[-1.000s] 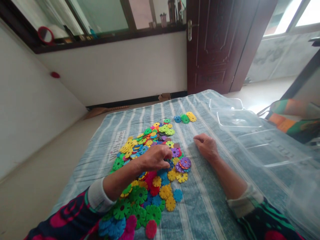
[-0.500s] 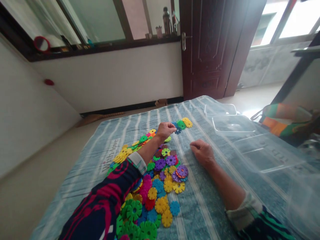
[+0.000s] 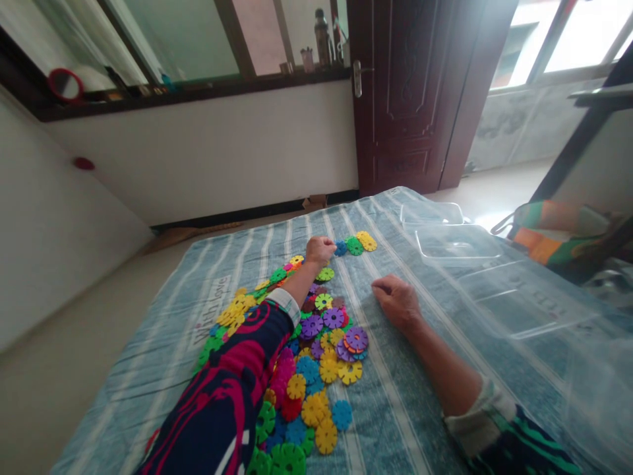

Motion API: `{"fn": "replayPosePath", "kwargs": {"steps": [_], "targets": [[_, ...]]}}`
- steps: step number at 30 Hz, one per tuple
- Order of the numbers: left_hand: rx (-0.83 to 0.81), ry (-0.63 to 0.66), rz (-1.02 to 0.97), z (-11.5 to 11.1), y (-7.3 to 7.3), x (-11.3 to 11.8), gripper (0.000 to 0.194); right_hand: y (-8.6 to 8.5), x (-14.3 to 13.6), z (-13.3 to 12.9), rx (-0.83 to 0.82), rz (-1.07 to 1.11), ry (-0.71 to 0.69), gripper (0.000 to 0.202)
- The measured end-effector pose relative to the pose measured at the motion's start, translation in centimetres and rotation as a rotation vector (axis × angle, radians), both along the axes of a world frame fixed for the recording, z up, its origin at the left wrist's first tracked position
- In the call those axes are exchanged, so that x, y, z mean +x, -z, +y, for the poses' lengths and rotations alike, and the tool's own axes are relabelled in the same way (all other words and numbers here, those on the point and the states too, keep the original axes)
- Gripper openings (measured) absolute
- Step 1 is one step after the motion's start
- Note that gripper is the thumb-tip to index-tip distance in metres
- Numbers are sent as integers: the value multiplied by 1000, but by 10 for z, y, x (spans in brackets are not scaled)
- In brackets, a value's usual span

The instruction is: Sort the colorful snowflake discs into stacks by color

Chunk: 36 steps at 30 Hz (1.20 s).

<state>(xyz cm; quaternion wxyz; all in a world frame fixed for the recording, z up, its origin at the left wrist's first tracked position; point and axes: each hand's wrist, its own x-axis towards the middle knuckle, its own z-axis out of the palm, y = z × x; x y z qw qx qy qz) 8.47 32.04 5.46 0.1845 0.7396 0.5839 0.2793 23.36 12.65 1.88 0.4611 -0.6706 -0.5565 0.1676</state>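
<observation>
My left hand (image 3: 320, 250) reaches over the far end of the pile with its fingers curled together. Its fingertips are at the left edge of a blue notched plastic disc (image 3: 341, 248); whether anything is between them is hidden. Beside that disc, in a row to the right, lie green discs (image 3: 354, 246) and overlapping yellow discs (image 3: 366, 241). My right hand (image 3: 397, 302) rests on the striped cloth as a loose fist, its inside out of sight. Under and beside my left forearm spreads a pile of mixed notched discs, including purple (image 3: 333, 318), yellow (image 3: 326, 437) and green (image 3: 289, 460) ones.
Clear plastic boxes or lids stand on the right side of the cloth (image 3: 390, 389): one container (image 3: 457, 245), another behind it (image 3: 431, 213), and a larger one (image 3: 529, 303) nearer. An orange and green bag (image 3: 541, 241) is beyond the right edge. A dark red door (image 3: 403, 99) stands behind.
A dark blue disc that hung at my left fingertips now appears to lie with the blue at the row's end. My left hand has drawn slightly left. My right hand stays put.
</observation>
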Motion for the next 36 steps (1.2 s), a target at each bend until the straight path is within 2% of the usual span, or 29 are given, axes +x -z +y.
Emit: {"fn": "replayPosePath", "kwargs": {"steps": [6, 11, 17, 23, 36], "targets": [[47, -8, 38, 5, 2, 8, 11, 1, 1, 0, 3, 0, 0, 18], [81, -24, 71, 8, 2, 10, 17, 0, 1, 0, 4, 9, -2, 18], [105, -36, 159, -4, -1, 3, 16, 0, 0, 0, 4, 18, 4, 18], [105, -36, 277, -20, -2, 5, 31, 1, 0, 0, -7, 11, 0, 18], [110, -27, 348, -20, -1, 10, 29, 0, 1, 0, -15, -6, -5, 19]]}}
